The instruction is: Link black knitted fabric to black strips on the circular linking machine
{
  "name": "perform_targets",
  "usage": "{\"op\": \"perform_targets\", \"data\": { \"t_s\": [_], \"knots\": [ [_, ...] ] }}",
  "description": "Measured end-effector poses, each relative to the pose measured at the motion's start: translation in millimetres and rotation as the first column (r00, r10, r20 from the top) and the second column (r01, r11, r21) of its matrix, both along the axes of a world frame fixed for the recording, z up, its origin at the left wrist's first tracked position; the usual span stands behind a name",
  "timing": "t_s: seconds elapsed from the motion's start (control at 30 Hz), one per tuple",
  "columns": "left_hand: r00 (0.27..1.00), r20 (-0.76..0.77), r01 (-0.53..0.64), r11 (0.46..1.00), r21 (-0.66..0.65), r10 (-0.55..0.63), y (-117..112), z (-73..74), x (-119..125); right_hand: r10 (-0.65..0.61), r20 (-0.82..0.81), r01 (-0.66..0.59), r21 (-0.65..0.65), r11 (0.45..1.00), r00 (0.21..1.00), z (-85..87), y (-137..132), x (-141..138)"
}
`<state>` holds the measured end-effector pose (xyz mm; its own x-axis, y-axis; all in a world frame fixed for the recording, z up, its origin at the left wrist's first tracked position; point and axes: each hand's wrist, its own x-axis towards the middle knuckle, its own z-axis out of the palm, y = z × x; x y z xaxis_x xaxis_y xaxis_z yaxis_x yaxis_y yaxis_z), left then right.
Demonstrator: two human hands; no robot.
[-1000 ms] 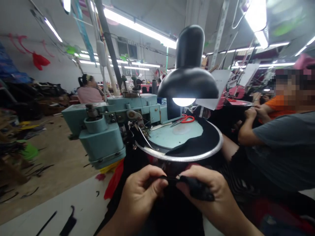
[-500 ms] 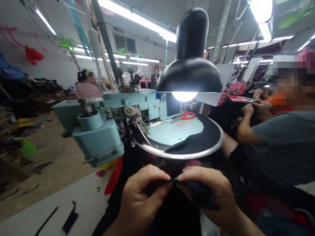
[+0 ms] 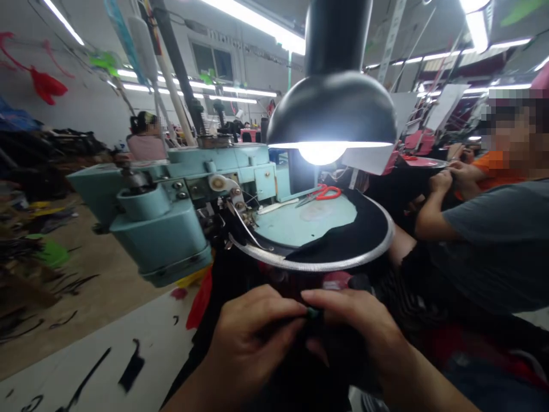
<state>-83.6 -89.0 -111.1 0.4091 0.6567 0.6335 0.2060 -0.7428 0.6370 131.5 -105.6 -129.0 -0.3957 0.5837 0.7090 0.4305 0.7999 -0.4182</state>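
My left hand (image 3: pixel 259 332) pinches the edge of a black fabric piece (image 3: pixel 315 372) between thumb and forefinger. Opposite it, my right hand (image 3: pixel 364 326) grips the same fabric, its thumb and fingertips nearly meeting the left ones. A small green spot shows at the fabric edge between the fingertips; I cannot make out what it is. Both hands are below the front rim of a round linking machine's toothed dial (image 3: pixel 315 264). Black knit cloth (image 3: pixel 343 237) lies over the right side of that dial. Much of the held fabric is lost in shadow.
The machine's teal body (image 3: pixel 160 234) stands to the left. Red-handled scissors (image 3: pixel 328 193) rest on the dial's plate under a black lamp (image 3: pixel 332 114). At the right sits a co-worker (image 3: pixel 493 240). Black scraps (image 3: pixel 132 366) lie on a white surface at lower left.
My view has shifted slightly, so the lamp appears larger and higher. The fingertips have moved a little on the fabric edge, and the green spot shows more. Both hands keep hold.
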Motion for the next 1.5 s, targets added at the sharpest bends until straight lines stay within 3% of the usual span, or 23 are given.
{"op": "perform_targets", "data": {
  "t_s": [0.1, 0.23, 0.4, 0.5, 0.7, 0.83, 1.0, 1.27, 1.37, 1.43, 1.5],
  "knots": [
    [0.999, 0.007, -0.047, 0.999, -0.019, 0.048, 3.6, -1.8, -0.8, -0.011, 0.030, 0.011, 0.005, 1.000, 0.999, 1.2, 3.7, 0.5],
    [0.993, 0.040, -0.096, 0.959, -0.265, 0.111, 12.9, -0.6, -3.0, -0.120, -0.085, 0.123, 0.019, 0.992, 0.989, 5.0, 9.4, -6.8],
    [0.973, 0.213, 0.027, 0.871, -0.490, 0.089, 23.6, -3.6, -0.8, -0.121, -0.169, 0.107, -0.090, 0.990, 0.978, 9.2, 14.0, -24.8],
    [0.954, 0.292, 0.130, 0.791, -0.598, 0.065, 28.1, -9.9, 0.3, -0.137, -0.233, 0.124, -0.068, 0.990, 0.963, 9.7, 16.1, -31.4],
    [0.893, 0.447, 0.278, 0.717, -0.639, 0.052, 36.1, -23.1, 2.3, -0.171, -0.227, 0.187, 0.048, 0.981, 0.959, 11.7, 19.4, -36.2],
    [0.849, 0.522, 0.340, 0.666, -0.664, 0.086, 38.2, -28.9, 5.6, -0.224, -0.199, 0.252, 0.131, 0.959, 0.954, 1.0, 20.4, -37.9],
    [0.816, 0.574, 0.390, 0.669, -0.633, 0.068, 38.0, -34.4, 8.7, -0.353, -0.245, 0.397, 0.164, 0.903, 0.903, -13.5, 20.1, -43.0],
    [0.831, 0.540, 0.312, 0.691, -0.651, 0.134, 39.2, -37.2, 12.9, -0.313, -0.289, 0.391, 0.274, 0.879, 0.905, -9.2, 28.5, -44.4],
    [0.848, 0.509, 0.271, 0.707, -0.653, 0.145, 37.4, -36.4, 15.3, -0.344, -0.316, 0.428, 0.253, 0.868, 0.884, -9.9, 28.1, -46.4],
    [0.879, 0.447, 0.188, 0.743, -0.643, 0.165, 34.5, -35.3, 17.6, -0.392, -0.346, 0.475, 0.200, 0.857, 0.853, -10.8, 26.4, -49.0],
    [0.901, 0.333, -0.069, 0.850, -0.522, 0.277, 30.9, -32.5, 18.6, -0.411, -0.355, 0.492, 0.176, 0.853, 0.840, -11.1, 24.8, -51.2]
  ]
}}
